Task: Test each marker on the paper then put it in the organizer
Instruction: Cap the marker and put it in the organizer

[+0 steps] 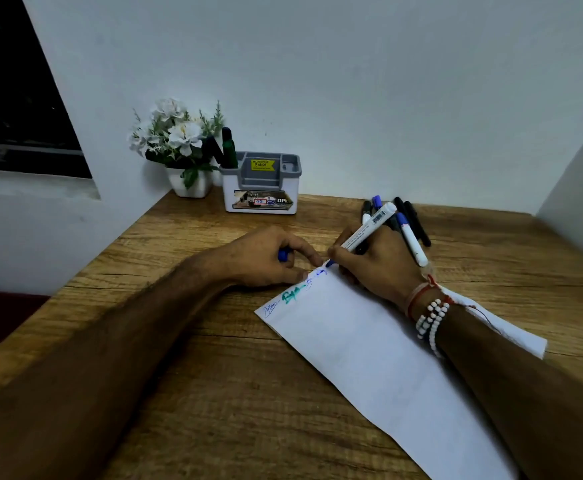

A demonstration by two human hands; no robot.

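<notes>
The paper [369,348] lies slantwise on the desk [213,393], with blue and green scribbles along its far left edge. The right hand [380,268] grips a white marker [369,230], its blue tip touching the paper's far corner. Just left of it, the left hand [265,258] curls round a blue cap [283,255]. Loose markers [411,230] lie heaped behind the right hand. Far left, the organizer [260,199] holds two dark markers [227,147] in its left compartment, beside white flowers [179,140].

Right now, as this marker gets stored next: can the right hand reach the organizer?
Probably yes: only bare desk lies between the right hand and the open-topped organizer.
</notes>
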